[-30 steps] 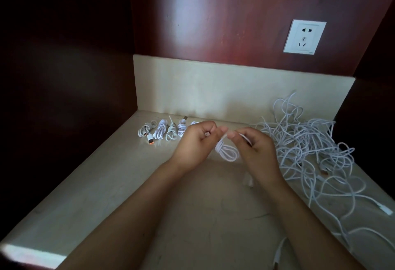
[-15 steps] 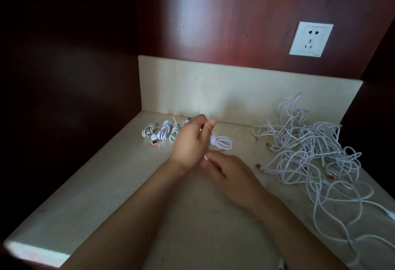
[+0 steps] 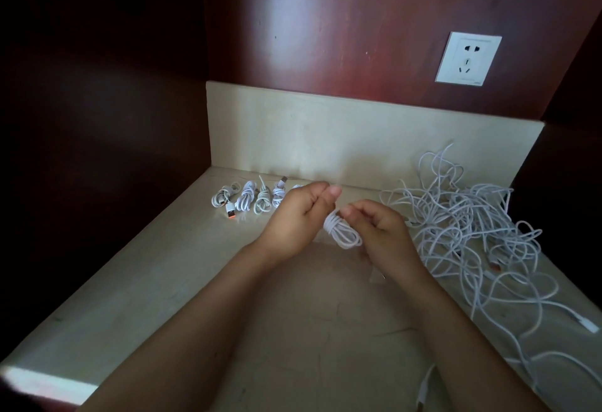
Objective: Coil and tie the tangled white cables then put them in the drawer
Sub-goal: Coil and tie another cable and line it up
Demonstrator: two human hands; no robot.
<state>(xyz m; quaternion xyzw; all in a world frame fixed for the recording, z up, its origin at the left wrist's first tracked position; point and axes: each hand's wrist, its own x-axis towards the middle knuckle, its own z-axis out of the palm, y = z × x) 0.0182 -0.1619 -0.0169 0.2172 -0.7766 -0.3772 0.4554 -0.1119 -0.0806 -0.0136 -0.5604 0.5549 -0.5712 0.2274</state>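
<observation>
- Right hand (image 3: 381,232) has come up from under the left hand (image 3: 299,216) since half a second ago and now sits to the right of the coil (image 3: 343,232), level with the left.
- Between the two hands, the coil has tipped from lying out sideways to slanting down toward the right, with its wrapped end uppermost.
- Right fingers (image 3: 350,213) are curled, their tips closed on the wrapped top of the coil.
- Left fingers (image 3: 332,191) are bunched together against the thumb, just above the coil's top. Whether they pinch a cable end cannot be told.
- The coil's top touches the inner edge of the left hand, and its loops hang free below the right fingertips, over the middle of the tabletop (image 3: 156,284).
- A row of tied coils (image 3: 257,200) lies on the tabletop to the left of the left hand, close to the backsplash (image 3: 325,138). The last one on the right is partly hidden by the hand.
- An orange-tipped plug (image 3: 230,215) sticks out at the near left end of that row.
- The tangle (image 3: 472,226) of loose white cables is spread over the right side of the tabletop, just beside the right hand, with strands trailing toward the near right edge.
- A white socket (image 3: 468,58) sits on the red-brown wall above the tangle.
</observation>
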